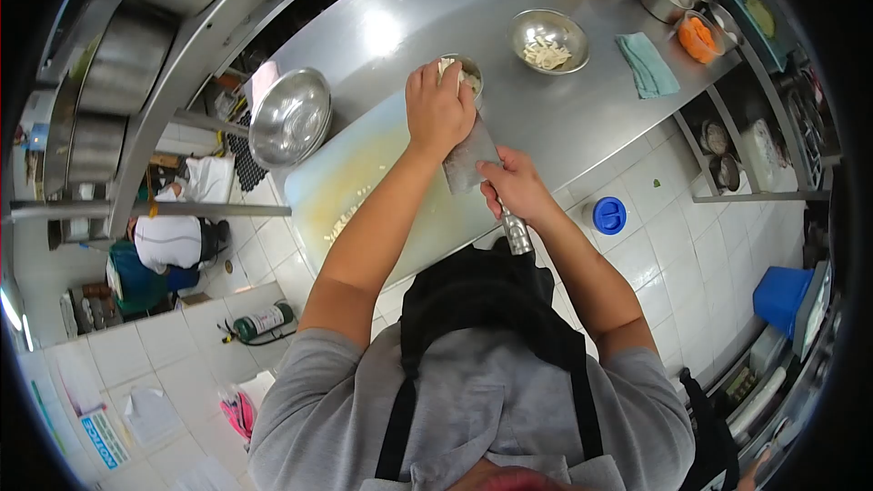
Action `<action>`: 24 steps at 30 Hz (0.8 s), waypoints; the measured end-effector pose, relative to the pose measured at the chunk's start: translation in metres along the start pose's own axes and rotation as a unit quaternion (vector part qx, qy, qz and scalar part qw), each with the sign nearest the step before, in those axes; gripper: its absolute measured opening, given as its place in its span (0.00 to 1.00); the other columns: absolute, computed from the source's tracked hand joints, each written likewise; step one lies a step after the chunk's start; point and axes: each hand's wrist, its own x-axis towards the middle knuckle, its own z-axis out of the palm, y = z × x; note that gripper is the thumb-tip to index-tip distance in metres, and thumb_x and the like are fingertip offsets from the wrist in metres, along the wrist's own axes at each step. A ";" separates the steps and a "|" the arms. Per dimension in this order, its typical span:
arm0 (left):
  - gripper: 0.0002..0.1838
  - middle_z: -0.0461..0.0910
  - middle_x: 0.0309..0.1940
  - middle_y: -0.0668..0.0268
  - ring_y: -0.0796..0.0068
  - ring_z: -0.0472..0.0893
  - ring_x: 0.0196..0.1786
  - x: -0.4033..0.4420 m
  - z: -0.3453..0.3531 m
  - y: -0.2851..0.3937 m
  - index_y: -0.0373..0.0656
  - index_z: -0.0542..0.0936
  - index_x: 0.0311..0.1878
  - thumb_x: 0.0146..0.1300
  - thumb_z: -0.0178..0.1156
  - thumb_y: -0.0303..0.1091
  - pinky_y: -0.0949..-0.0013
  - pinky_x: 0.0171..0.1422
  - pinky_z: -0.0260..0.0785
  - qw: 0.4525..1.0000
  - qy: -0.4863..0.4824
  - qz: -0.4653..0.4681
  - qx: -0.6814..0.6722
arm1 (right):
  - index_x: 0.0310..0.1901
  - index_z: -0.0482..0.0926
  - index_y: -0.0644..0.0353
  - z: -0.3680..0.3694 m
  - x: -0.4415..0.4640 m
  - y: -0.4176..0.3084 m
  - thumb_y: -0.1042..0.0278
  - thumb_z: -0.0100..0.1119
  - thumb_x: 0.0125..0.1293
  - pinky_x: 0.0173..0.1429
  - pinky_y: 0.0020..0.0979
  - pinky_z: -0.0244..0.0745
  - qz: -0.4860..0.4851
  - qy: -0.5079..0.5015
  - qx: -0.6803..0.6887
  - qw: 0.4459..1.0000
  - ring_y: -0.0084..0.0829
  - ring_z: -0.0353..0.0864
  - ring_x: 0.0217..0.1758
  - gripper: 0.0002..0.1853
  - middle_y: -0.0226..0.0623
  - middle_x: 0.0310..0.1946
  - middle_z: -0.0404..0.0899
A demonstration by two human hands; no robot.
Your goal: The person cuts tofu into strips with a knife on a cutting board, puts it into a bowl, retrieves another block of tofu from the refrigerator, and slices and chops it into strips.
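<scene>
My right hand is closed round a cleaver. Its broad blade lies at the edge of the cutting board, and the metal handle points back toward me. My left hand is closed over pale chopped pieces at the rim of a small metal container, just beyond the blade's far end. More pale pieces show inside that container. Under my left forearm is the white cutting board, stained yellowish, with a scatter of small pale bits on it.
A metal bowl of pale strips stands right of the container. Large stacked bowls sit left of the board. A green cloth and a container of orange pieces lie farther right. Another person bends at the left.
</scene>
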 end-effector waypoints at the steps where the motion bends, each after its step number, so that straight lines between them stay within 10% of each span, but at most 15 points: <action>1: 0.17 0.79 0.56 0.48 0.44 0.75 0.59 0.008 0.009 -0.006 0.38 0.83 0.54 0.64 0.61 0.36 0.46 0.67 0.66 1.000 0.002 0.005 -0.007 | 0.37 0.69 0.62 -0.001 0.007 -0.005 0.67 0.57 0.73 0.17 0.32 0.66 0.014 0.015 0.014 1.000 0.25 0.71 0.13 0.10 0.33 0.18 0.72; 6: 0.15 0.82 0.53 0.54 0.47 0.79 0.56 0.024 0.052 -0.030 0.45 0.85 0.53 0.65 0.61 0.37 0.50 0.64 0.69 0.990 -0.134 -0.035 -0.027 | 0.38 0.71 0.63 -0.015 0.029 -0.019 0.66 0.58 0.71 0.18 0.31 0.66 0.051 0.058 0.039 0.996 0.25 0.70 0.14 0.10 0.33 0.19 0.73; 24: 0.12 0.86 0.36 0.54 0.62 0.86 0.40 0.032 0.018 -0.080 0.41 0.86 0.40 0.60 0.70 0.40 0.59 0.49 0.78 0.965 -0.154 -0.186 -0.105 | 0.53 0.79 0.66 -0.082 -0.131 -0.014 0.66 0.57 0.73 0.16 0.24 0.63 0.094 0.154 0.098 0.979 0.22 0.67 0.10 0.14 0.30 0.15 0.70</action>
